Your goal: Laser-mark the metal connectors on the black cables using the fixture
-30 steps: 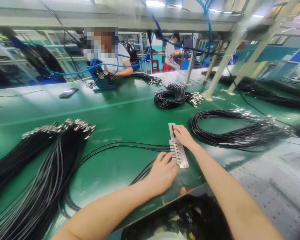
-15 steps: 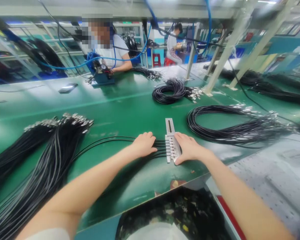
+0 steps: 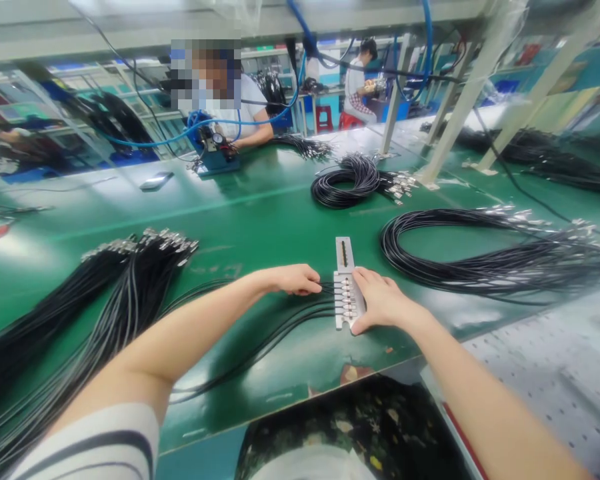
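A slotted metal fixture (image 3: pixel 344 297) lies on the green table, with several cable ends with metal connectors seated side by side in it. My right hand (image 3: pixel 383 301) grips the fixture's right side, thumb at the near end and fingers at the far end. Just left of the fixture, my left hand (image 3: pixel 300 280) is closed on black cables (image 3: pixel 327 288) that run into the upper slots. Other black cables (image 3: pixel 285 325) leave the lower slots and curve toward me. A narrow metal piece with a dark slot (image 3: pixel 345 253) adjoins the fixture's far end.
Bundles of black cables with metal ends (image 3: pixel 145 267) lie at left. A coiled bundle (image 3: pixel 347 181) and a looped bundle (image 3: pixel 430 250) lie beyond and right. Across the table a person (image 3: pixel 250 100) sits behind a blue device (image 3: pixel 217 157). A phone (image 3: pixel 157 181) lies nearby.
My left hand has closed more tightly and shifted slightly right, near the upper cables. The lower cables now show, bowed toward me. My right hand stays on the fixture. The view has shifted somewhat.
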`<act>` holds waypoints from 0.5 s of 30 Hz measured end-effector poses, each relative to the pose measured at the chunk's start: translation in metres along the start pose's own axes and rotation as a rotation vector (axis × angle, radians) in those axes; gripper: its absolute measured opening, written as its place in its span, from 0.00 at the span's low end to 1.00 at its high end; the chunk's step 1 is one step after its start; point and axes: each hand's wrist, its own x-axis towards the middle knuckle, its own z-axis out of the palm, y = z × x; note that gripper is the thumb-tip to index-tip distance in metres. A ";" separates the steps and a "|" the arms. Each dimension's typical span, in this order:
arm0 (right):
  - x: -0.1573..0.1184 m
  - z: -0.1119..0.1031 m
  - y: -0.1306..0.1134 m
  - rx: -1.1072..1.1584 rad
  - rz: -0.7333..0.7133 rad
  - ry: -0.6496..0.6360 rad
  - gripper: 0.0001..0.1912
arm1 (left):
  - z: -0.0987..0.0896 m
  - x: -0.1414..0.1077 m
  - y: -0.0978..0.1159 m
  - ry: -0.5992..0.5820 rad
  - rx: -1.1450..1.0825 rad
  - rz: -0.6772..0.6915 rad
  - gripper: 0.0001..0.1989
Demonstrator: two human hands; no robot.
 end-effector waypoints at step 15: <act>0.002 0.002 0.001 -0.037 0.036 0.007 0.63 | 0.023 -0.037 0.004 0.354 0.484 0.120 0.27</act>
